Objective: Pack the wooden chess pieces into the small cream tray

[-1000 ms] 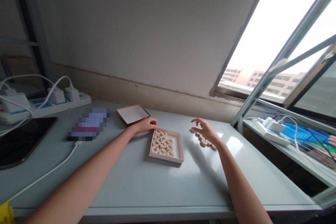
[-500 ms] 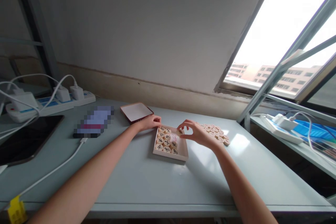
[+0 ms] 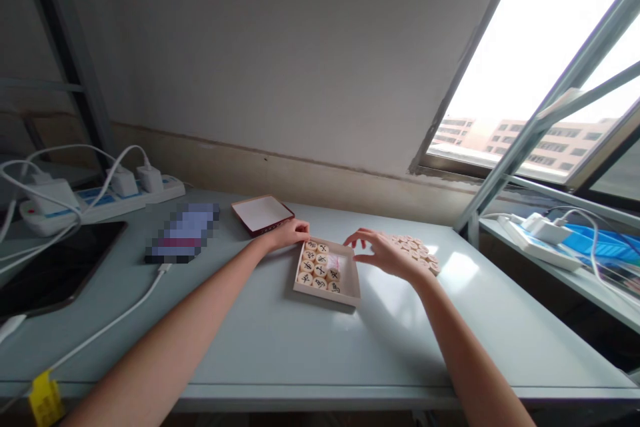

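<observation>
A shallow open box [image 3: 327,299] lies on the table, holding several round wooden Chinese chess pieces [image 3: 320,270] with dark characters, lined up mostly at its left and front. A pinkish patch [image 3: 333,262] shows on its floor. My left hand [image 3: 294,232] grips the far left corner of the box. Over the far right edge, my right hand [image 3: 370,248] has thumb and fingers apart, with no piece visible between them. Just behind that hand sits a cluster of more chess pieces [image 3: 417,250], partly hidden by it.
A box lid [image 3: 263,213] lies inside up beyond my left forearm. Further left are a blurred phone [image 3: 183,233] on a white cable, a dark tablet [image 3: 60,270] and a power strip [image 3: 135,200] with chargers. Another power strip [image 3: 545,247] sits on the right shelf.
The chess piece that my right hand held over the box no longer shows; those fingers have parted and shifted slightly right. My left hand stays on the box corner.
</observation>
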A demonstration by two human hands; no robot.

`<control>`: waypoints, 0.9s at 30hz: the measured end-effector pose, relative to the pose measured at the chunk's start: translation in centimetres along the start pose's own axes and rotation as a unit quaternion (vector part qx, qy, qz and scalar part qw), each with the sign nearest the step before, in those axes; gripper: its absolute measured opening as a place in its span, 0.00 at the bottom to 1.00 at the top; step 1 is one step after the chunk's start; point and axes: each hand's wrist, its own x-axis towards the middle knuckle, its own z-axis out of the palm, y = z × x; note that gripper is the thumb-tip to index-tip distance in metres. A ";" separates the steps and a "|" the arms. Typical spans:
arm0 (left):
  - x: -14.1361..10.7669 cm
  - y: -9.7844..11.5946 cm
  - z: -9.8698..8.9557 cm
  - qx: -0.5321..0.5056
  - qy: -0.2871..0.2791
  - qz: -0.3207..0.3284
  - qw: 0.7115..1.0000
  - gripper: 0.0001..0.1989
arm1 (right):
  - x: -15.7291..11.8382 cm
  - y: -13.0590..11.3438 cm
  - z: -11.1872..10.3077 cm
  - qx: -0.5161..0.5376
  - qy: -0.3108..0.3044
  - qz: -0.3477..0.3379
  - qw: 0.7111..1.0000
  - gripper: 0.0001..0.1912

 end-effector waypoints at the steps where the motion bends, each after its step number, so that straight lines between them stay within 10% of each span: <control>1: 0.0 0.0 0.0 -0.001 0.000 0.001 1.000 0.06 | 0.3 -0.9 0.4 0.023 -0.015 -0.025 0.999 0.12; 18: 0.0 -0.1 -0.1 -0.014 -0.007 0.007 1.000 0.07 | 0.8 -2.5 1.4 0.057 -0.086 -0.052 0.993 0.10; 27: -0.1 0.3 -0.1 0.005 -0.004 -0.008 1.000 0.08 | -2.1 5.8 -1.6 -0.043 -0.025 0.139 0.989 0.12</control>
